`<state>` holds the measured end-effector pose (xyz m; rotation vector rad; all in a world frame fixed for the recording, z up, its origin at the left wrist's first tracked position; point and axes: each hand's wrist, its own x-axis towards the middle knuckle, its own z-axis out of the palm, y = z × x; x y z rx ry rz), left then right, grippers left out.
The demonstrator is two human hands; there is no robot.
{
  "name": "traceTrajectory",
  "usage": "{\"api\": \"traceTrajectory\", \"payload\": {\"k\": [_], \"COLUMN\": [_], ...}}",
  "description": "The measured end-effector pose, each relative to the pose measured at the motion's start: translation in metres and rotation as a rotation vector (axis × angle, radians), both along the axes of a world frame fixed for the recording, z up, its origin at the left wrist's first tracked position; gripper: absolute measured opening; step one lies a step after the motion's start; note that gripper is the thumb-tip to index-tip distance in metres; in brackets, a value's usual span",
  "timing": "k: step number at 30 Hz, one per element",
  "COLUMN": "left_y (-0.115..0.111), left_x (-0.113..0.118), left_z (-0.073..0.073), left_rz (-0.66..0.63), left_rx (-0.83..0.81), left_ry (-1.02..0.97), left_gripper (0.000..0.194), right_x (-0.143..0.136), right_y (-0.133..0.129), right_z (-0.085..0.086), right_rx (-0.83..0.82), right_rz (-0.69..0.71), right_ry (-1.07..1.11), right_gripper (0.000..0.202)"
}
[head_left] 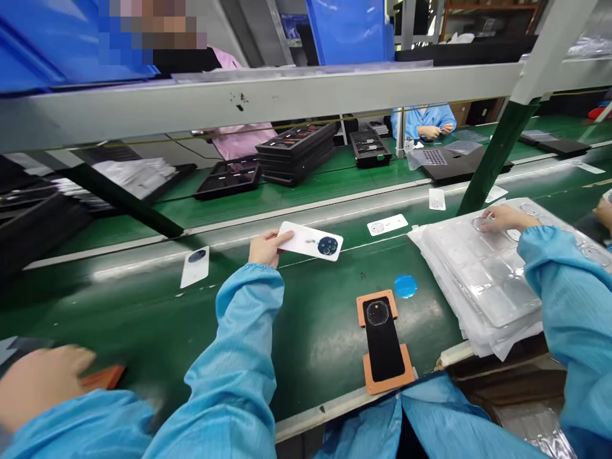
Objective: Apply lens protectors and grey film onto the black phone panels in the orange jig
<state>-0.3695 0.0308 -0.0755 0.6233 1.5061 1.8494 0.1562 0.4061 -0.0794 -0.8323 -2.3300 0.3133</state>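
Note:
My left hand pinches the end of a white phone back cover with a round dark camera area, held up over the green belt. At the right, my right hand has its fingers closed on a thin round ring at a clear plastic blister tray. The tray lies on a stack of white sheets. Nearer to me, a black phone-shaped plate with a round ring sits in an orange fixture. A round blue film lies beside it.
Other white covers lie along the belt. A co-worker's blurred hand is at lower left; another person's hand shows at the right edge. Overhead runs a white beam with a green post. Black trays are stacked behind.

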Motion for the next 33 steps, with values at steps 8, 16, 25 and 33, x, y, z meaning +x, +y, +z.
{"api": "traceTrajectory", "payload": {"k": [8,16,25,33], "left_y": [-0.079,-0.113,-0.116,-0.093], "left_x": [0.036,0.164,0.164,0.196], "left_z": [-0.047,-0.100,-0.097,-0.108], "left_rz": [0.342,0.274,0.135,0.060], "left_rx": [0.122,-0.062,0.079,0.095], "left_ry": [-0.174,-0.951,-0.552,-0.688], "left_gripper": [0.035,0.012,0.045,0.052], "right_x": [-0.017,-0.123,-0.137,-0.152], "right_y": [-0.140,-0.331,-0.322,-0.314], "right_z": [0.020,-0.091,-0.150,-0.142], "right_rx": [0.133,-0.089,-0.034,0.060], "right_rz": [0.029,0.371,0.524,0.598], "right_ry": [-0.083,0.037,-0.088,-0.045], "right_gripper": [0.039,0.034,0.036,0.028]}}
